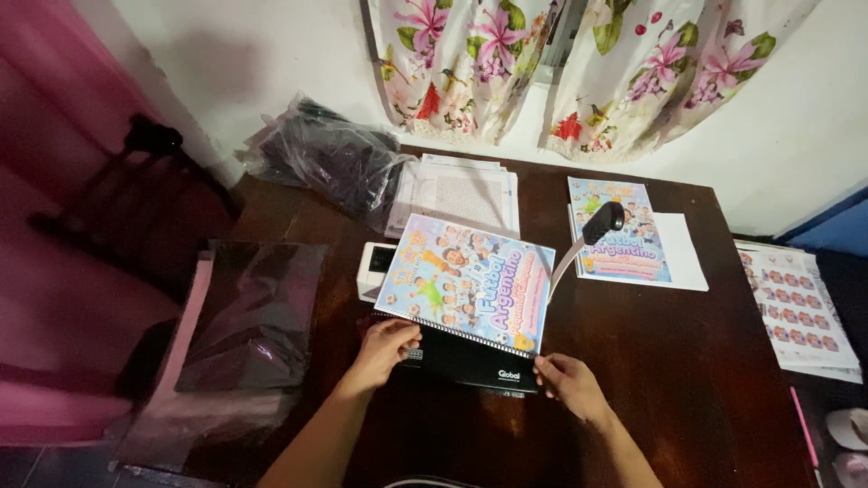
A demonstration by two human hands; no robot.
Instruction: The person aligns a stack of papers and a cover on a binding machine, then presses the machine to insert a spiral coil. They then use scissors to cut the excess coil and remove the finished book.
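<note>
I count two colourful booklets: one spiral-bound booklet (466, 280) in the middle of the dark table (687, 361), lying over a black binding machine (470, 363), and a second booklet (619, 230) at the far right on white sheets (687, 258). A stack of printed paper (466, 194) and black plastic bags (330, 163) lie behind. My left hand (384, 351) pinches the booklet's spiral edge; my right hand (568, 381) grips its lower right corner.

Colourful cartoon-cover booklet (464, 280), spiral edge in black binding machine (470, 361)
</note>
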